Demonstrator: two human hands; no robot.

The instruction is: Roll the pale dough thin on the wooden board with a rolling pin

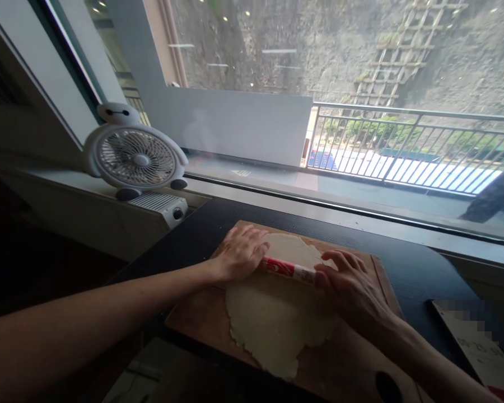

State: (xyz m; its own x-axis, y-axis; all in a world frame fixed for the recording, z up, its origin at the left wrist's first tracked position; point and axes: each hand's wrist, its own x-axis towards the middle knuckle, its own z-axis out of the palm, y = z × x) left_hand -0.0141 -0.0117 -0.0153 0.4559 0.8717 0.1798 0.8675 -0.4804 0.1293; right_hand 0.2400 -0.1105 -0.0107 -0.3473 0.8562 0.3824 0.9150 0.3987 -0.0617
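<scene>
A pale, thin sheet of dough (pixel 273 319) with ragged edges lies spread on a wooden board (pixel 210 319). Across its upper part lies a rolling pin (pixel 285 270) with a red-and-white printed middle. My left hand (pixel 241 252) is over the pin's left end, fingers pointing forward. On the right end, my right hand (pixel 344 277) has its fingers bent over the pin. Both hands cover the pin's ends, so its full length is hidden. Dough extends from beyond the pin back toward me, and its near tip reaches the board's front part.
The board rests on a black table (pixel 424 274) beside a large window. A white fan (pixel 138 159) stands at the left on a ledge. At the right edge lies a flat item (pixel 479 341) with printing, partly blurred out. A dark oval (pixel 387 386) shows on the board's near right.
</scene>
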